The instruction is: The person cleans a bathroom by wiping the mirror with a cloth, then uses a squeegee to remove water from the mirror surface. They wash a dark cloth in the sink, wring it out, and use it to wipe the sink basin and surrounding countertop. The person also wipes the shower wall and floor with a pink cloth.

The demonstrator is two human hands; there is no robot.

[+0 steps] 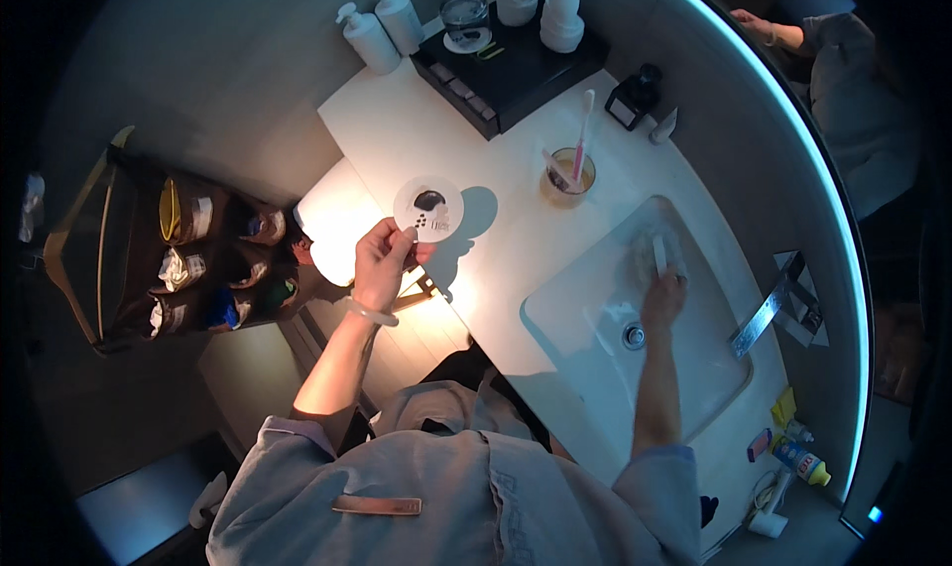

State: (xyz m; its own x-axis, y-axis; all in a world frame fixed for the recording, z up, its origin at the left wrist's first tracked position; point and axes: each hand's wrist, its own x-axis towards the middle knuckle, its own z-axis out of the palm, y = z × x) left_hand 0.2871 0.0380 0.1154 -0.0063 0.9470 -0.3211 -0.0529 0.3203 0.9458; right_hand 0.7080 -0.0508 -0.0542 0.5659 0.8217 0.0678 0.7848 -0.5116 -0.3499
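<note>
So, nearest is the person's grey, matte, creased cloth garment [416, 457] with a narrow brown strip on it. Left hand [385, 258], smooth pale ring-shaped bangle [373, 313] at the wrist: thumb and fingers pinch the lower edge of a thin, flat white disc [444, 197] with a dark rounded print, held up above the worktop edge, its round shadow falling on the surface. Right hand [662, 300]: closed around a narrow white bar-like piece [659, 253], inside the basin near the far wall; a blurred greyish patch there, can't tell what it is. Basin [575, 318] is glossy white, rounded-rectangular, with a round metal drain [634, 336] just beside the right forearm. Flat, shiny metal faucet [766, 313] on its right side. Worktop [397, 129] is smooth and white. Beyond the basin, a clear round glass tumbler [570, 184] with a slim pink-and-white toothbrush [583, 129] leaning upright in it. Off left, dark hanging organiser [213, 258], pockets stuffed with crumpled packets. Farther back, black rectangular tray box [540, 65] carrying a clear glass cup [466, 15] and two soft-looking white bundles [562, 20]; two white cylindrical pump bottles [369, 42] just left of it, blocky dark bottle [633, 98] to its right.
</note>
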